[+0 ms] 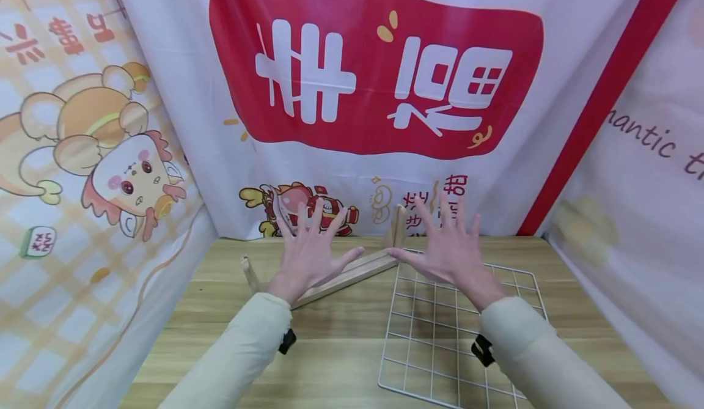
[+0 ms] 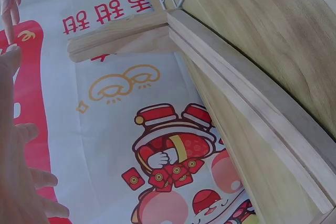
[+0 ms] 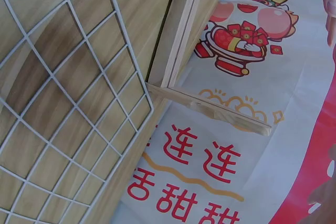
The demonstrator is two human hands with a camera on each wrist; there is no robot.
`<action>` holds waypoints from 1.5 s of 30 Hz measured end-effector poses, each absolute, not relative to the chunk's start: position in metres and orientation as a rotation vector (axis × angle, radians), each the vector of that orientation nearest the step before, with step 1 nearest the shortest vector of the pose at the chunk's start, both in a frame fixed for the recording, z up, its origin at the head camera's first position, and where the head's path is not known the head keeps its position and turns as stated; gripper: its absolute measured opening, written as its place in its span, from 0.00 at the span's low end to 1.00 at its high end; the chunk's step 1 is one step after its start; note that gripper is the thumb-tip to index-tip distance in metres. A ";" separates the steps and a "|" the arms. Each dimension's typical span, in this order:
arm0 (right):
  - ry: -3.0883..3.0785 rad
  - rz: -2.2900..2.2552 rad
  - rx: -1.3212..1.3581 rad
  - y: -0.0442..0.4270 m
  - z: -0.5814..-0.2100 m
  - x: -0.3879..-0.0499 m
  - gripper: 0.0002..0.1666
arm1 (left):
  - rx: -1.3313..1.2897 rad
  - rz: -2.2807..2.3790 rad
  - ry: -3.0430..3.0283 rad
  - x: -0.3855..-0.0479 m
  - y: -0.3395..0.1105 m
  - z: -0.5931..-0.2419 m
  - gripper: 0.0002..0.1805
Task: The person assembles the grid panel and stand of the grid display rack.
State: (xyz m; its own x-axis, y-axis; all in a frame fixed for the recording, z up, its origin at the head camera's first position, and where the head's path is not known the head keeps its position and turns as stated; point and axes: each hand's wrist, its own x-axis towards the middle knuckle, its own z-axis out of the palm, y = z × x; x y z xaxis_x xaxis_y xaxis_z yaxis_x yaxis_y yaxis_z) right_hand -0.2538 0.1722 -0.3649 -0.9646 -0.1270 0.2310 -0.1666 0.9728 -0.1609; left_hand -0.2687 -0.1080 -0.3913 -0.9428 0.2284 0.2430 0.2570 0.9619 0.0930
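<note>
Both hands are held up above the table with fingers spread, and neither holds anything. In the head view my left hand [image 1: 309, 253] hovers over a wooden frame [image 1: 352, 277], a long grooved bar with a post standing up at each end. My right hand [image 1: 448, 253] is over the far part of a white wire grid [image 1: 434, 329]. Its thumb overlaps the frame's right post in that view. The left wrist view shows the grooved bar [image 2: 252, 103] meeting a post [image 2: 123, 35] at a corner. In the right wrist view, the grid's corner [image 3: 147, 106] lies close to that same joint.
A wood-grain table [image 1: 330, 360] lies under everything. At its back hangs a white cloth [image 1: 374, 183] with a red printed panel. Printed cloths also hang at the left [image 1: 71, 213] and right [image 1: 649, 213] sides. Dark straps [image 1: 483, 351] sit at the wrists.
</note>
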 end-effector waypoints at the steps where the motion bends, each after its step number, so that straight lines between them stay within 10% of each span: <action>1: -2.900 0.274 0.217 0.173 -0.365 -0.253 0.70 | -0.365 -0.183 -2.878 -0.268 -0.108 -0.391 0.52; 45: -2.801 0.412 0.122 0.339 -0.466 -0.170 0.63 | -0.767 -0.469 -2.985 -0.221 -0.005 -0.461 0.43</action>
State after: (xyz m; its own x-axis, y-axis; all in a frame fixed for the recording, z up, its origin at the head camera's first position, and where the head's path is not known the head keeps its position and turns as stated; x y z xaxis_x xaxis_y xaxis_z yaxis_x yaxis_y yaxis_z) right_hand -0.1698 0.3385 -0.4659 -0.9495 -0.0393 0.3114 -0.1273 0.9552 -0.2674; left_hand -0.2207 -0.0050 -0.4606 -0.8787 0.4674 0.0970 0.4746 0.8337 0.2823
